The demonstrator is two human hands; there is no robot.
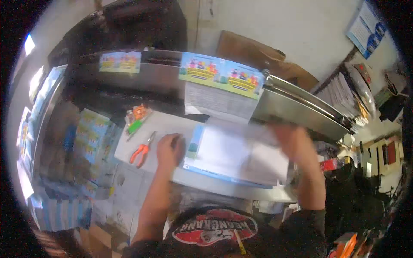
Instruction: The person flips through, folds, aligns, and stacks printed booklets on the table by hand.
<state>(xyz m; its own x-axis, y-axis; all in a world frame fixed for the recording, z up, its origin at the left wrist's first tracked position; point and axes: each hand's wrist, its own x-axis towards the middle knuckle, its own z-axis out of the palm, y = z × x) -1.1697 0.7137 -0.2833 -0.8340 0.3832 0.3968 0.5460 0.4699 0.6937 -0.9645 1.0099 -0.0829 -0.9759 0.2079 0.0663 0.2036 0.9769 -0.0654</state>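
My left hand [169, 150] rests on the white tabletop with its fingers curled. A small dark patch shows at its fingers, and I cannot make out whether it is a held thing or shadow. Just right of it lies a stack of white sheets [223, 144] with a blue and green printed border. My right hand [286, 135] is over the far right part of the sheets, smeared by motion, so its fingers and anything in them are unclear. To the left of my left hand lie orange-handled pliers [140, 152].
A packet with orange and green items [137, 118] lies at the table's back left corner. Behind the sheets stands a metal machine bar [301, 103] with colourful printed sheets [221, 74] on it. Printed stacks [90, 133] sit at left; a red-labelled bottle [333, 164] is at right.
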